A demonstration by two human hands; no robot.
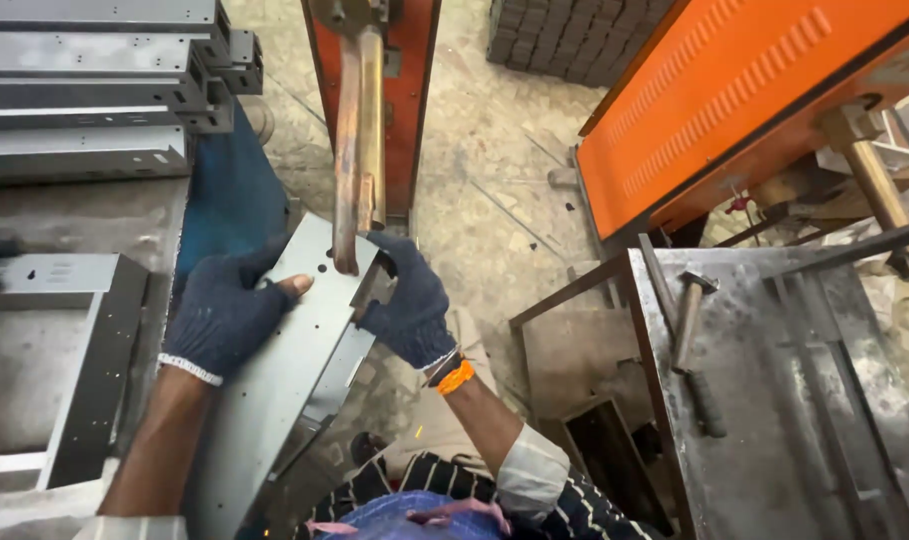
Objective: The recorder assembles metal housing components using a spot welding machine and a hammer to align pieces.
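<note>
A long grey sheet-metal panel with small holes lies slanted in front of me, its far end under the copper arm of an orange spot-welding machine. My left hand, in a dark blue glove with a fingertip poking out, presses flat on the panel's left side. My right hand, also gloved, grips the panel's folded right edge close to the copper electrode tip. An orange band sits on my right wrist.
Stacked grey metal channels fill the upper left, and a folded bracket lies on the left bench. A steel table with a hammer stands at right, below a second orange machine. Concrete floor lies between.
</note>
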